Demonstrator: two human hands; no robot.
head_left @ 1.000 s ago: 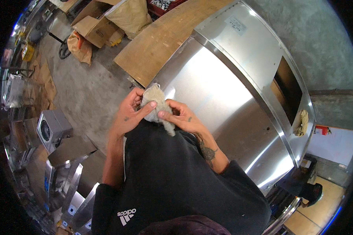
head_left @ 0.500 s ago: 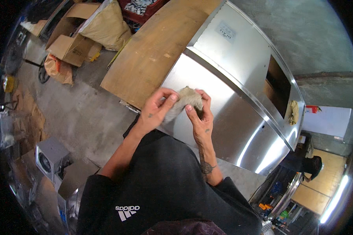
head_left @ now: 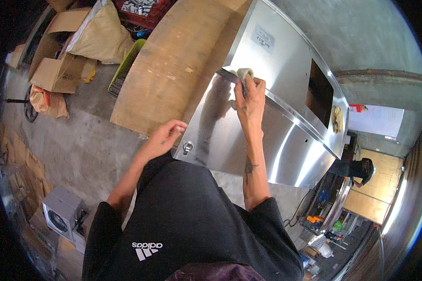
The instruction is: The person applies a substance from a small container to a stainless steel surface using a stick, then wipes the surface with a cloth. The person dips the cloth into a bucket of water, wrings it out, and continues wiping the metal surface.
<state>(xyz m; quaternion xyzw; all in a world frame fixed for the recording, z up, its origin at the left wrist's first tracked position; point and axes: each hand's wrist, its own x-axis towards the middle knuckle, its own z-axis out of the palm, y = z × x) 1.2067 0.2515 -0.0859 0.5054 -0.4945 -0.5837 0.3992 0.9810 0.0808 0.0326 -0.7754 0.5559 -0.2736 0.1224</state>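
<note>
Right hand [head_left: 251, 97], its arm [head_left: 254, 164] stretched forward, clutches a bunched rag [head_left: 245, 74] on the steel cabinet [head_left: 262, 140] near its left edge; left hand [head_left: 165, 138], loosely curled around nothing, sits by that edge, contact unclear, beside a plywood board [head_left: 166, 65]

Panel [head_left: 222, 140] smooth, glossy metal; rag [head_left: 244, 74] rough, matt cloth; board [head_left: 169, 70] matt wood; carton [head_left: 58, 75] matt cardboard

Right hand [head_left: 251, 98] is gripping a bunched grey-beige fuzzy cloth [head_left: 245, 73] at the raised seam [head_left: 286, 108] of a large shiny sheet-metal cabinet [head_left: 258, 140]. Left hand [head_left: 162, 139] is hanging at its left edge, contact unclear. Brown plywood board [head_left: 159, 70] is running alongside. Crumpled pale-yellow rag [head_left: 337, 119] is sitting beside the dark rectangular cutout [head_left: 320, 93].
</note>
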